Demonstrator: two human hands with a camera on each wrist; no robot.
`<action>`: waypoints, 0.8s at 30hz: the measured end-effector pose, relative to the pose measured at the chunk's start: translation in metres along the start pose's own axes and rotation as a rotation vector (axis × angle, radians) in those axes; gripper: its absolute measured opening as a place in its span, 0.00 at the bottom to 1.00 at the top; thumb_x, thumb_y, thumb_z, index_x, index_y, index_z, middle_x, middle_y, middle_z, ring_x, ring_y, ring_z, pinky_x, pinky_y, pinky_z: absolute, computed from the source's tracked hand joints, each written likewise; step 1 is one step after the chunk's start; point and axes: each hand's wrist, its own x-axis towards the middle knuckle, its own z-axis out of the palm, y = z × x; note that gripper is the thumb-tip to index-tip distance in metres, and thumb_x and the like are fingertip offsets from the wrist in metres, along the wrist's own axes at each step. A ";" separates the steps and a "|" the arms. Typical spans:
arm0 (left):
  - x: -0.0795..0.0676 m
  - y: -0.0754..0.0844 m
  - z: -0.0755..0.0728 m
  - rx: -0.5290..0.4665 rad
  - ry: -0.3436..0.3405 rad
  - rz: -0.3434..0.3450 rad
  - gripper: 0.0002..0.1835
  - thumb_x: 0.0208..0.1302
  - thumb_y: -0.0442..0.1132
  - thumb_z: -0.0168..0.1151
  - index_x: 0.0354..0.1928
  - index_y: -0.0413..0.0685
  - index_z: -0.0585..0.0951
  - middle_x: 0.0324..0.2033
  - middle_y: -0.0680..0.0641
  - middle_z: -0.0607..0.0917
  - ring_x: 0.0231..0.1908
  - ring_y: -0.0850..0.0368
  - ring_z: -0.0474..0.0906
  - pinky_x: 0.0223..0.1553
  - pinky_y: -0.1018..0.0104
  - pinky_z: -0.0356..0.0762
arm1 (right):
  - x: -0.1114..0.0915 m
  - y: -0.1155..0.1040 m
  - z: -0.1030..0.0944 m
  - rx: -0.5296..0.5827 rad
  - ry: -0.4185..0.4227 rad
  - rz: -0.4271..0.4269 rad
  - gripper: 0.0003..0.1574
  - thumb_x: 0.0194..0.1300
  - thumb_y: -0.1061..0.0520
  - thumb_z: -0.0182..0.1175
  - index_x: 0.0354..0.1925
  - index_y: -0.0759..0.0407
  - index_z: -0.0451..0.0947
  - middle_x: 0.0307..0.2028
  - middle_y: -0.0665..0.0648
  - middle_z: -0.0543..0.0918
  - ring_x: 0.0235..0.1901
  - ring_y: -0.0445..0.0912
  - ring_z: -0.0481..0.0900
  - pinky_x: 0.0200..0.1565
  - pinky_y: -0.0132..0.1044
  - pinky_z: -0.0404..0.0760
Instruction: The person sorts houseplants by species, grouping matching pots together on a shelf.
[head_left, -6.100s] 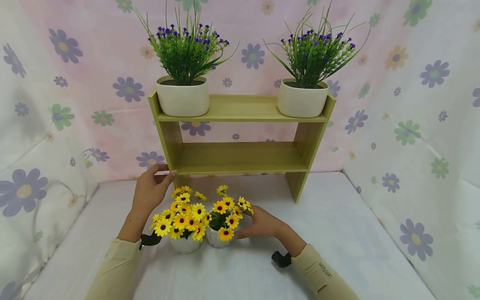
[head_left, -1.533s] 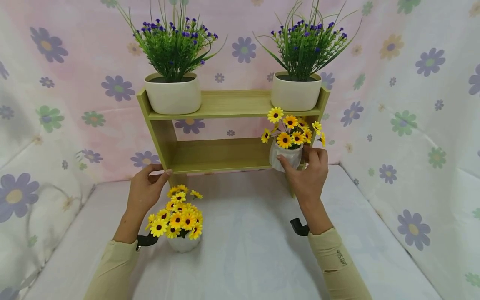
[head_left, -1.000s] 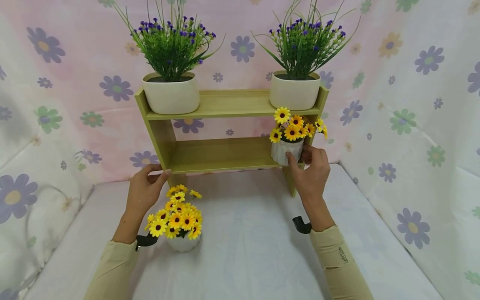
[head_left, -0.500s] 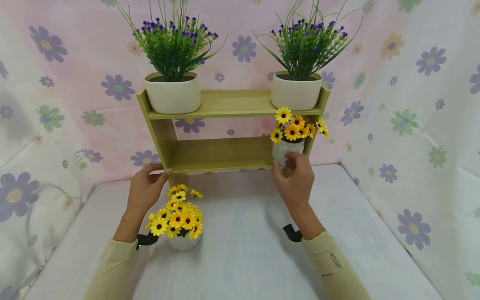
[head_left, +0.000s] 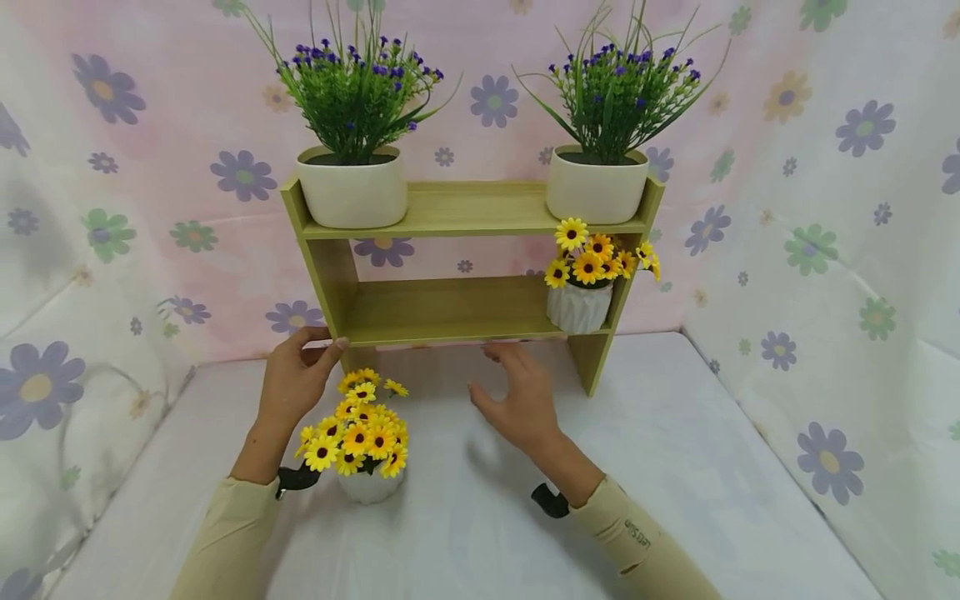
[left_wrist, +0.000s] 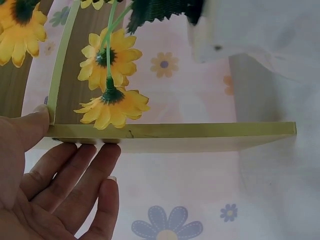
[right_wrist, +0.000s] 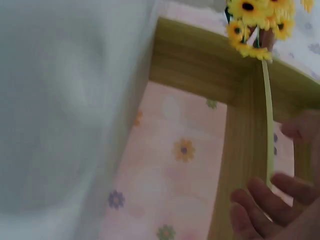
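Observation:
My left hand (head_left: 296,375) holds the left upright of a two-tier wooden shelf (head_left: 480,221). In the left wrist view, the thumb lies at its front edge and the fingers (left_wrist: 102,155) rest along its outer face. My right hand (head_left: 521,400) hovers in front of the shelf's lower tier with nothing in it, thumb and fingers spread apart. A white ribbed pot of yellow flowers (head_left: 579,307) stands upright at the right end of the lower tier. Another pot of yellow flowers (head_left: 369,483) stands on the table beside my left wrist.
Two cream oval pots with grass and purple flowers, one left (head_left: 352,192) and one right (head_left: 597,190), stand on the top tier. A white cloth covers the table (head_left: 465,542). Flower-patterned curtains (head_left: 840,292) enclose the back and sides.
My right hand carried one flower pot from the table to the lower tier's right end, let it go and drew back leftward. My left hand stays on the shelf.

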 end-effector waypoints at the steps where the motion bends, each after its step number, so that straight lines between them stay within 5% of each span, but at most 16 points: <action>1: 0.000 0.000 0.000 -0.001 0.000 -0.001 0.31 0.70 0.61 0.57 0.60 0.42 0.78 0.56 0.39 0.81 0.52 0.39 0.83 0.50 0.40 0.81 | -0.002 -0.002 0.003 0.009 -0.056 -0.008 0.32 0.58 0.49 0.73 0.59 0.55 0.77 0.53 0.51 0.81 0.52 0.44 0.78 0.54 0.42 0.80; 13: -0.001 0.003 -0.002 -0.005 -0.002 0.006 0.31 0.71 0.60 0.57 0.60 0.41 0.77 0.57 0.38 0.81 0.52 0.37 0.83 0.50 0.39 0.80 | -0.022 -0.027 0.054 0.100 -0.636 -0.015 0.41 0.56 0.39 0.74 0.63 0.52 0.75 0.60 0.47 0.78 0.63 0.44 0.73 0.65 0.43 0.72; 24: -0.001 0.001 -0.001 0.002 0.003 0.004 0.31 0.71 0.60 0.57 0.60 0.41 0.77 0.57 0.38 0.81 0.52 0.37 0.83 0.50 0.38 0.81 | -0.028 -0.039 0.088 0.330 -0.743 0.059 0.50 0.47 0.40 0.80 0.66 0.43 0.71 0.60 0.37 0.77 0.60 0.33 0.73 0.64 0.35 0.72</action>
